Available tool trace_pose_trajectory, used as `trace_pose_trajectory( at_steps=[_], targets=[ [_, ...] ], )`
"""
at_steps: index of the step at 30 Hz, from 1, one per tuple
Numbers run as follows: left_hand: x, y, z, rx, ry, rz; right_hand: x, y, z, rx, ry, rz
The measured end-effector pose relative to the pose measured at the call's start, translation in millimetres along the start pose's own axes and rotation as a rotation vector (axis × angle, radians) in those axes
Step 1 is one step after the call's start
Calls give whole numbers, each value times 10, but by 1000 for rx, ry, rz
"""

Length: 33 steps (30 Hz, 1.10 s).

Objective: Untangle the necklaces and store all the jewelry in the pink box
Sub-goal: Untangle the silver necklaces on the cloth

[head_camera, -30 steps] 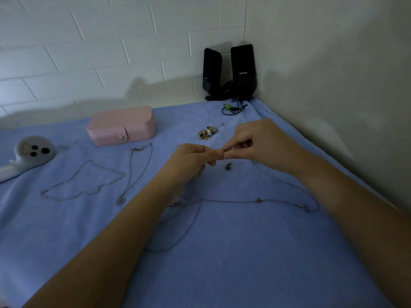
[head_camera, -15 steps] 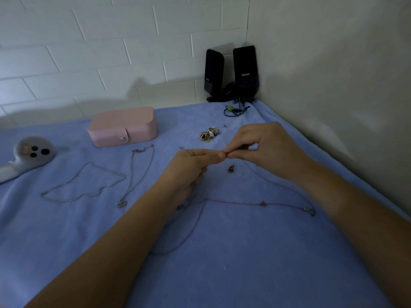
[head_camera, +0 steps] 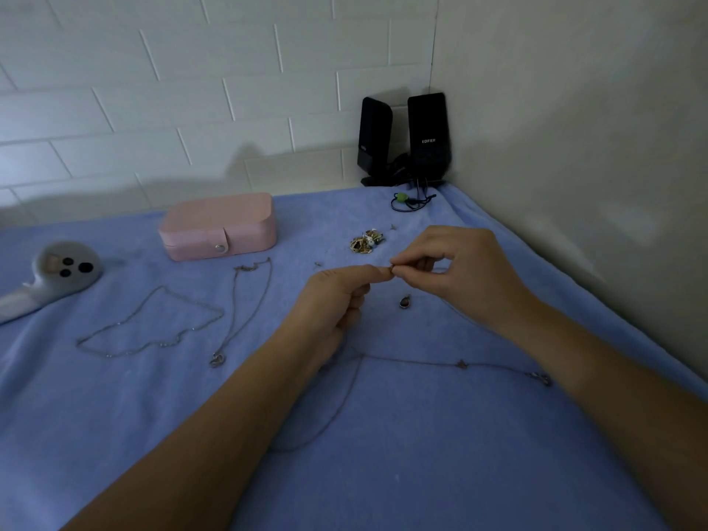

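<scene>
My left hand (head_camera: 337, 297) and my right hand (head_camera: 459, 270) meet above the blue cloth, fingertips together, each pinching the end of a thin chain necklace (head_camera: 421, 362) whose loop trails down over the cloth with small charms on it. A dark pendant (head_camera: 404, 301) lies just below the hands. Two other necklaces lie spread out to the left: a silver chain (head_camera: 153, 331) and a longer one with a pendant (head_camera: 245, 312). The pink box (head_camera: 218, 226) sits shut at the back. A small heap of gold jewelry (head_camera: 366, 241) lies behind the hands.
A blue cloth (head_camera: 383, 473) covers the surface, which ends at white walls behind and on the right. Two black speakers (head_camera: 402, 139) with a cable stand in the corner. A grey handheld device (head_camera: 53, 274) lies at the far left. Small loose pieces (head_camera: 317, 265) lie near the heap.
Both hands have stayed pinched together on the chain end, shifting slightly. The chain's loop on the cloth has shifted a little.
</scene>
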State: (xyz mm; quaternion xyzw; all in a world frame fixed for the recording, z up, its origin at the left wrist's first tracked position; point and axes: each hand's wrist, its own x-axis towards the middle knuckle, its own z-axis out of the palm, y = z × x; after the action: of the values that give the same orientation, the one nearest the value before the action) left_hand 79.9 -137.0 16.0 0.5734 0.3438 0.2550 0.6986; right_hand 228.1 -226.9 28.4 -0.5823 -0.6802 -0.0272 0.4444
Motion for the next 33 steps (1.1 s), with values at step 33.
trace_pose_trajectory(
  at_steps=[33],
  targets=[
    [90,-35,-155,606,267,403,32,182,-211,-208,-407,467]
  ],
)
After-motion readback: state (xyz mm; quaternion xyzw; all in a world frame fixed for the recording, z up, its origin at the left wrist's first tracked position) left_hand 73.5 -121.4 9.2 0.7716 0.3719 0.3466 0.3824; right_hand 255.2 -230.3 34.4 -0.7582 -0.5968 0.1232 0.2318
